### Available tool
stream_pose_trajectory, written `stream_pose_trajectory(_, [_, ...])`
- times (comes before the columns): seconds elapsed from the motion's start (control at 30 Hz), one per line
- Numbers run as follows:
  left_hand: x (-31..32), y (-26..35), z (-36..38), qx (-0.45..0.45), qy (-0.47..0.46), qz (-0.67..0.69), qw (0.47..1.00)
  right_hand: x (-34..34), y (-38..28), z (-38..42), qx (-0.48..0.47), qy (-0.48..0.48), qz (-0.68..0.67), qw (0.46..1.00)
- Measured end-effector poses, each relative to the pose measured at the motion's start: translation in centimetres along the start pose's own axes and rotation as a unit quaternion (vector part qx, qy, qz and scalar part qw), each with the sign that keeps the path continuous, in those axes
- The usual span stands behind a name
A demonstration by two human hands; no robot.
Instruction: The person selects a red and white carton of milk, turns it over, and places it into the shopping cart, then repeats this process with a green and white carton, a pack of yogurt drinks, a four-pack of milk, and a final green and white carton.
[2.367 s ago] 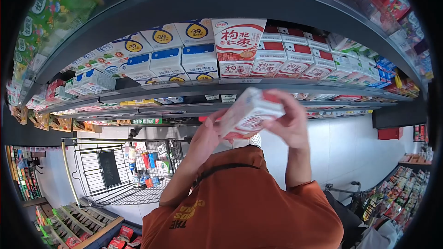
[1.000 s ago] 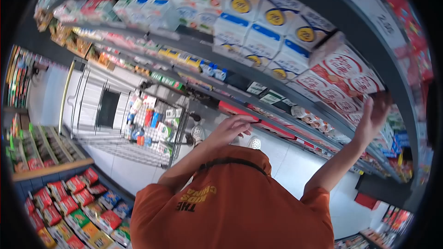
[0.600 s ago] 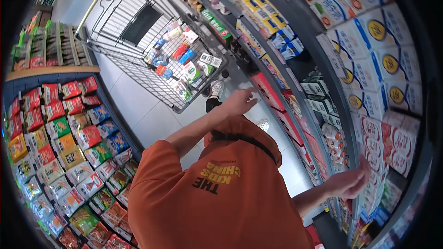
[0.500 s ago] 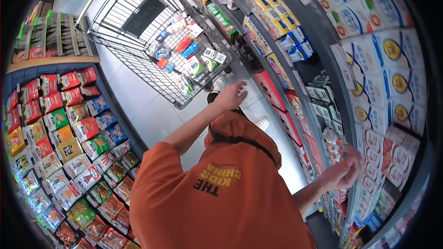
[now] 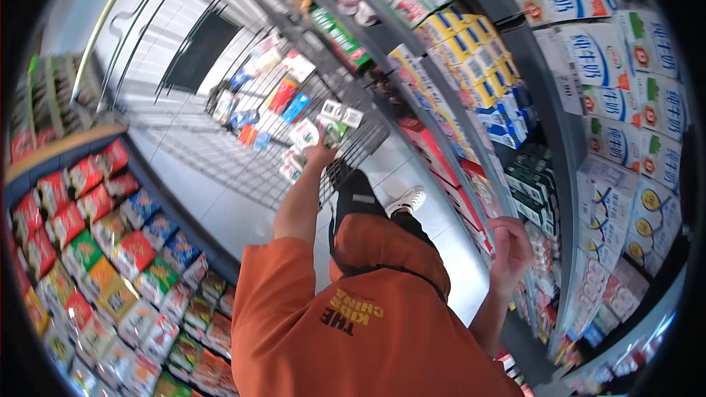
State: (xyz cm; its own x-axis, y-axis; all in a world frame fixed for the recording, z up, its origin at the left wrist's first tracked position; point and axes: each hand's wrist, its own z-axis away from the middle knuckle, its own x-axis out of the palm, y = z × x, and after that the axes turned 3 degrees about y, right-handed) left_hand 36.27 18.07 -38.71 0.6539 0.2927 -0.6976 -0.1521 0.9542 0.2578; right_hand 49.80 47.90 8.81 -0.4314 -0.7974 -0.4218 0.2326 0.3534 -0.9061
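My left hand (image 5: 320,156) reaches over the near end of the wire shopping cart (image 5: 346,165), beside a white and green package (image 5: 303,134). Its fingers are blurred and partly hidden, so a grip on the cart or a package cannot be made out. The cart holds several packages, among them a red one (image 5: 283,95) and a blue one (image 5: 296,109). My right hand (image 5: 511,250) is raised beside the right-hand shelves, its fingers loosely bent and apart, with nothing visible in them.
Shelves on the right hold milk cartons (image 5: 599,55), yellow boxes (image 5: 467,51) and dark green packs (image 5: 531,184). A slanted display of bagged snacks (image 5: 118,294) stands at the left. A shoe (image 5: 408,201) is on the tiled floor (image 5: 434,231).
My left hand has moved down and left to the cart's near end. My right hand has shifted left and up. The cart now appears larger and farther left, and the shelf view has shifted.
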Motion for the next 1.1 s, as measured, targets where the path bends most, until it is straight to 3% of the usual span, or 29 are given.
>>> stream_pose_trajectory(0.1, [0.7,0.4,-1.5,-0.039,-0.03,-0.075,0.996,1.8,-1.7,0.2,0.034,0.01,0.016,0.999])
stream_pose_trajectory(0.13, [-0.4,0.6,-1.4,-0.036,-0.051,-0.055,0.997,2.3,-2.1,0.2,0.044,0.011,0.02,0.999])
stream_pose_trajectory(0.17, [-1.2,0.6,-0.8,0.006,-0.014,-0.007,1.0,2.6,-2.3,0.4,0.054,0.01,0.022,0.998])
stream_pose_trajectory(0.23, [-1.9,1.1,-0.5,-0.047,0.007,0.037,0.998,2.7,-2.3,0.7,0.072,0.004,0.033,0.997])
stream_pose_trajectory(0.33, [-2.2,-0.6,-0.8,0.017,0.088,0.274,0.958,2.7,-1.6,1.1,0.068,-0.004,0.036,0.997])
stream_pose_trajectory(0.4, [-3.4,-1.4,0.5,0.115,0.164,0.242,0.949,2.7,-1.3,1.0,0.05,-0.02,0.028,0.998])
stream_pose_trajectory(0.47, [-8.2,0.8,4.8,0.116,0.192,0.256,0.94,2.8,-0.8,0.8,0.022,-0.045,0.029,0.998])
stream_pose_trajectory(0.5, [-12.7,3.9,9.2,0.07,0.18,0.289,0.938,2.8,-0.6,0.7,0.01,-0.057,0.024,0.998])
stream_pose_trajectory(0.63, [-19.4,9.0,19.0,0.218,0.227,0.289,0.904,2.4,0.3,1.0,-0.026,-0.107,-0.02,0.994])
stream_pose_trajectory(0.73, [-22.6,14.6,28.2,0.28,0.191,0.248,0.907,1.6,2.5,1.4,-0.049,-0.157,-0.056,0.985])
stream_pose_trajectory(0.83, [-21.8,18.5,34.1,0.442,0.077,0.2,0.871,0.8,4.1,1.8,0.054,-0.128,-0.186,0.973])
stream_pose_trajectory(0.87, [-21.2,19.7,35.7,0.49,0.036,0.184,0.851,-0.8,3.9,1.5,0.123,-0.179,-0.251,0.943])
stream_pose_trajectory(0.97, [-20.5,23.0,40.6,0.575,-0.018,0.086,0.813,-5.3,3.6,2.7,0.099,-0.197,-0.302,0.928])
stream_pose_trajectory(1.07, [-17.1,24.0,42.0,0.57,-0.023,0.099,0.816,-9.0,4.7,4.5,0.079,-0.194,-0.271,0.94])
stream_pose_trajectory(1.1, [-16.3,24.3,42.8,0.566,0.019,0.102,0.818,-9.7,5.2,4.9,0.07,-0.193,-0.27,0.941])
